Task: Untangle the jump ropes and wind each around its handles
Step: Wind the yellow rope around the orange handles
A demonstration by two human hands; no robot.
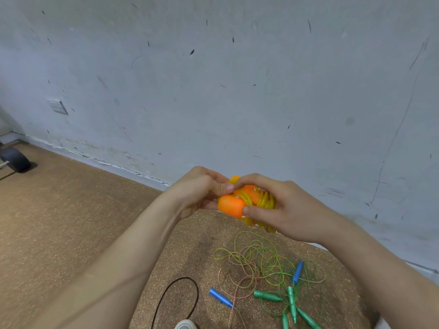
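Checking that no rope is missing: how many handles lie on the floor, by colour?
Blue handles: 2
Green handles: 4
Total: 6

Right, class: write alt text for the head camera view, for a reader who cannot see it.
A person's left hand and right hand grip an orange-handled jump rope, its yellow cord wound round the handles. Below, on a cork floor, lie tangled ropes with blue handles and green handles.
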